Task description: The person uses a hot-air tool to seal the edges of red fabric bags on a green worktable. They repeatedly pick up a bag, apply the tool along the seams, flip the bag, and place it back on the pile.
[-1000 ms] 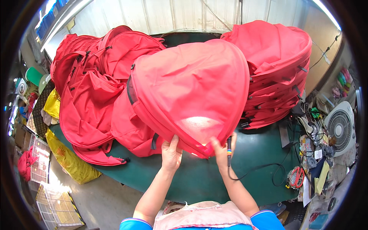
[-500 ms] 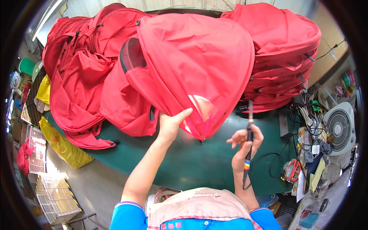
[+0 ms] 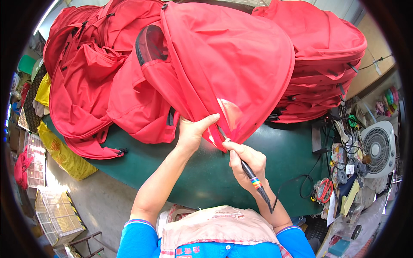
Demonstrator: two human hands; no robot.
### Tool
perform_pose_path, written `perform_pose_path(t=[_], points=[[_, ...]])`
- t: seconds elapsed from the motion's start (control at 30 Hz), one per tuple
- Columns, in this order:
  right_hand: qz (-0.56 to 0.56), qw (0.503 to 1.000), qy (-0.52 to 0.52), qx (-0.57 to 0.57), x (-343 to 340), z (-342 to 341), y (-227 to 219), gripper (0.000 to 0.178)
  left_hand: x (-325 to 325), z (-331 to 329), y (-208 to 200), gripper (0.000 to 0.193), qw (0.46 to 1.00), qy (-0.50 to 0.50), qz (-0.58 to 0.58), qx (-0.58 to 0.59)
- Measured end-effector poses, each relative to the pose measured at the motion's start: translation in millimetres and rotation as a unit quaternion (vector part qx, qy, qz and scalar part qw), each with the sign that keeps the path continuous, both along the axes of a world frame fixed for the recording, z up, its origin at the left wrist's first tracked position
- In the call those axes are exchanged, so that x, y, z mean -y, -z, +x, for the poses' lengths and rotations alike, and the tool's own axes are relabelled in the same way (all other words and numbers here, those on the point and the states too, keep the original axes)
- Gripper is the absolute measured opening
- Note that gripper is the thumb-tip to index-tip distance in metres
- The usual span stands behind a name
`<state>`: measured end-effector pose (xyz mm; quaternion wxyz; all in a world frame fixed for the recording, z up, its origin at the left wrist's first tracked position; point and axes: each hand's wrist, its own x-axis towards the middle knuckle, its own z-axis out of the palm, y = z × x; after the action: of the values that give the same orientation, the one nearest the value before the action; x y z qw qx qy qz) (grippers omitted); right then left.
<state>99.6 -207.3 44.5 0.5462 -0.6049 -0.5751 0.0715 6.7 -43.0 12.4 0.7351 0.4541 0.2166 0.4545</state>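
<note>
A large red fabric backpack [image 3: 232, 60], with a dark mesh pocket on its left side, lies before me with its pointed end toward me. My left hand [image 3: 192, 131] grips the backpack's near left edge, thumb on top and fingers underneath. In my right hand [image 3: 248, 162] is a soldering iron [image 3: 249, 172] with a black handle, coloured stripes and a trailing cord. Its metal tip reaches the red fabric close to my left thumb; whether it touches cannot be made out. A bright patch of light falls on the fabric there.
More red backpacks are heaped at the left [image 3: 79, 90] and stacked at the right [image 3: 318, 64] on the green table [image 3: 275, 172]. A grey fan [image 3: 378, 148], cables and red-handled scissors [image 3: 325, 190] crowd the right side. Yellow bags [image 3: 64, 150] and a wire crate [image 3: 58, 215] stand left.
My right hand has brought the soldering iron left from beside the backpack to its near edge, turning the tip toward the fabric. My left hand keeps its grip.
</note>
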Motion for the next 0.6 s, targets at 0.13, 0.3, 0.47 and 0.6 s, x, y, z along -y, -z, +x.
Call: perform_pose_path(t=[0.13,0.3,0.47,0.6], points=[[-0.061,0.996,0.002,-0.06,-1.8,2.3,-28.0,0.022,8.7,-1.6,-2.4,0.06,1.0,-0.002,-0.006,-0.023],[-0.072,0.997,0.005,-0.012,1.4,3.1,-29.0,0.016,4.5,-3.5,0.0,0.056,1.0,0.009,-0.017,-0.011],[-0.05,0.999,0.011,0.012,-11.5,0.3,-21.2,0.014,11.7,-1.3,-5.8,0.051,0.999,-0.004,-0.007,-0.038],[-0.169,0.985,-0.013,-0.033,-6.6,3.6,-47.5,0.017,13.3,-5.1,0.9,0.051,0.999,0.032,-0.022,-0.033]])
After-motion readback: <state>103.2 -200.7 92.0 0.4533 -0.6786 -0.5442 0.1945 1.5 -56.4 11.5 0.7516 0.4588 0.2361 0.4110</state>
